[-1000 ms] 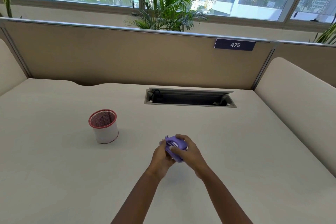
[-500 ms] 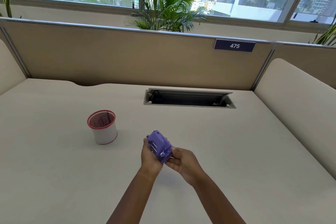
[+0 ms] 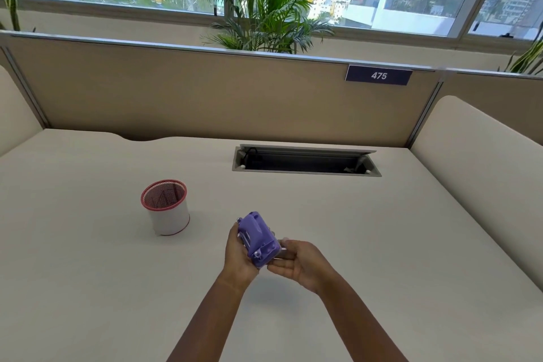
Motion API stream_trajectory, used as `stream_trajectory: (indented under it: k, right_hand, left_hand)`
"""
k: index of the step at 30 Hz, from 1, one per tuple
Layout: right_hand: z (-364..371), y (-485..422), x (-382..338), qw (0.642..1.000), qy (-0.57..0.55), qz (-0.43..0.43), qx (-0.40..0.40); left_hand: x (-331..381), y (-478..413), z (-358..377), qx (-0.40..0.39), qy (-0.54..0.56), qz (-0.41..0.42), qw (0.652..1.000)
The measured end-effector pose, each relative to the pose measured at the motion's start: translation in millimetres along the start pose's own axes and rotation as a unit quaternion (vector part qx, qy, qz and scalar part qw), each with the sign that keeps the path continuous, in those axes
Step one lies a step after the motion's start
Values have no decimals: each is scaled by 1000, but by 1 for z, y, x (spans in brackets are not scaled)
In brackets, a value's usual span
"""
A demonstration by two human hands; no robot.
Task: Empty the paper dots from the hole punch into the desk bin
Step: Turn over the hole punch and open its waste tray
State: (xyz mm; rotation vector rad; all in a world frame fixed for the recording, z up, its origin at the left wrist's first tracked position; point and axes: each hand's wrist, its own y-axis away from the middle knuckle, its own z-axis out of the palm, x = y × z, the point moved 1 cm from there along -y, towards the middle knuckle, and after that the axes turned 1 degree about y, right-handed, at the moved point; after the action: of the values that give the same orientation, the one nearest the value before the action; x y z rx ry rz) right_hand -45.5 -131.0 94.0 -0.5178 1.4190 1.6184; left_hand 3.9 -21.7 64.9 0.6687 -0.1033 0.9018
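- Hands meet above the desk (image 3: 382, 244), holding the punch (image 3: 258, 239) clear of the surface.
- Left hand (image 3: 238, 256) cups the punch from the left, fingers wrapped round its body.
- Right hand (image 3: 299, 263) pinches the punch's near end with its fingertips, palm turned up.
- Punch is purple and tilts away from the person.
- Bin (image 3: 166, 206), a red-rimmed white mesh cup, stands upright on the desk, left of the hands and apart from them.

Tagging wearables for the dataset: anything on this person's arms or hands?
Nothing visible. Both forearms are bare up to the frame's bottom edge, with no sleeves. The left hand and right hand show no gloves, rings, watch, bands or markings.
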Motion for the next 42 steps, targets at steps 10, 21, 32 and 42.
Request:
stream_trajectory:
  k: [10,21,32,42]
  right_hand:
    - [8,-18,-26,984,132,-94,77]
    - [8,-25,-24,992,86,-52,79]
    - [16,-18,-5,953,242,-154,99]
    - [9,-8,-7,976,178,-111,59]
  left_hand:
    - [-11,2,1,56,-175,-8,983]
    - [-15,1,4,90,-230,66,967]
    - [-9,-6,5,74,-158,25,984]
    - [-6,-5,8,84,-168,34,982]
